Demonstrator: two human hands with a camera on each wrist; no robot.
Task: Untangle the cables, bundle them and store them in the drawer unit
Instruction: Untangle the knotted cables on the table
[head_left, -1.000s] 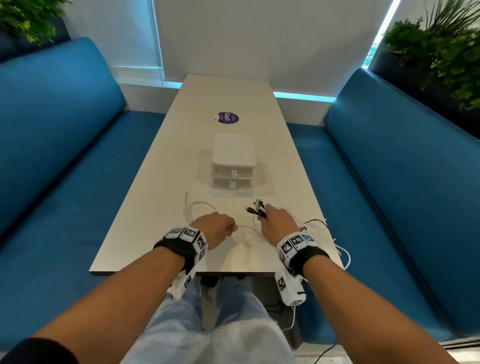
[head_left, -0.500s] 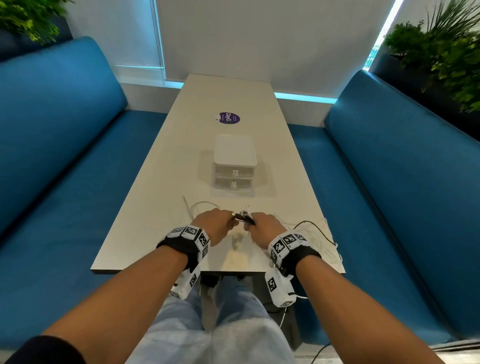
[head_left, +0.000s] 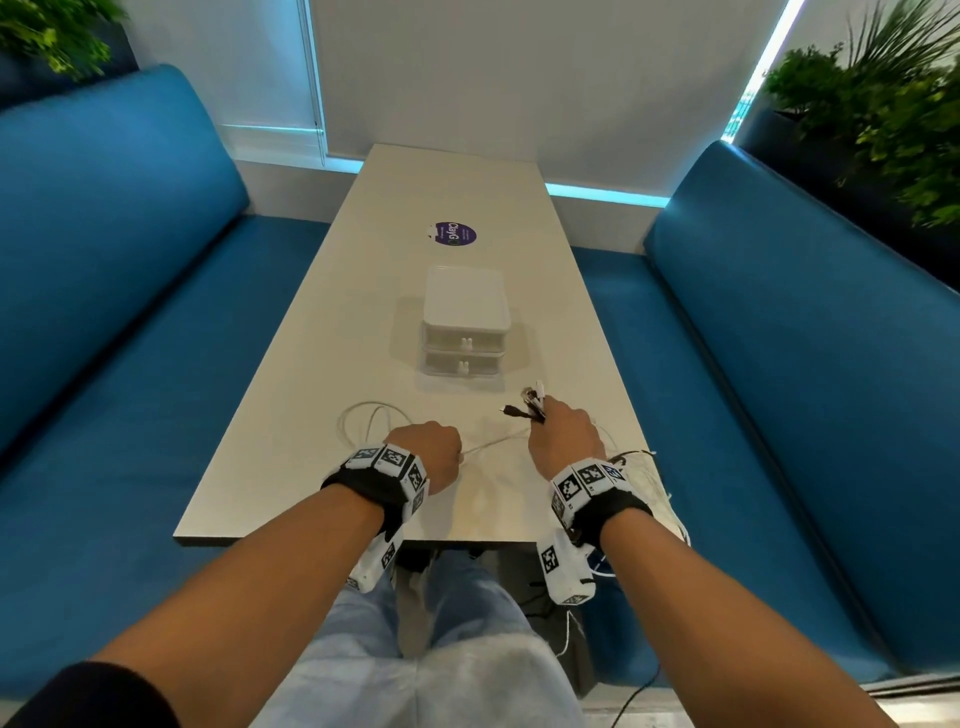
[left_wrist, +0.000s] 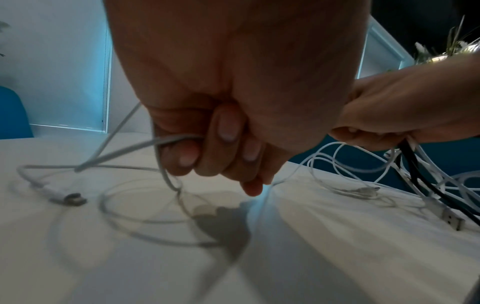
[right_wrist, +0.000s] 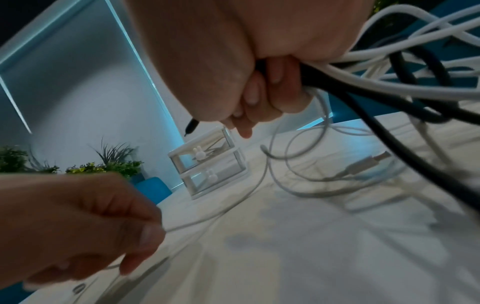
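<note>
My left hand (head_left: 431, 451) (left_wrist: 221, 148) is curled round a thin white cable (left_wrist: 124, 151) whose loops (head_left: 363, 421) lie on the table to its left. That cable runs taut across to my right hand (head_left: 563, 436) (right_wrist: 262, 96), which grips a bunch of white and black cables (right_wrist: 389, 82); their plug ends (head_left: 530, 402) stick up out of the fist. More tangled cable (head_left: 652, 483) trails over the table's right edge behind that wrist. The white two-drawer unit (head_left: 465, 325) (right_wrist: 207, 166) stands mid-table beyond both hands, both drawers closed.
The long beige table (head_left: 322, 364) has a purple round sticker (head_left: 453, 234) beyond the drawer unit. Blue bench seats (head_left: 130, 312) run along both sides. Plants (head_left: 878, 104) stand behind the right bench. A loose USB plug (left_wrist: 74, 199) lies on the table at left.
The hands met half a second ago in the middle; now they have drawn apart, the right hand moving right and forward with the bunch, pulling the white cable taut between them.
</note>
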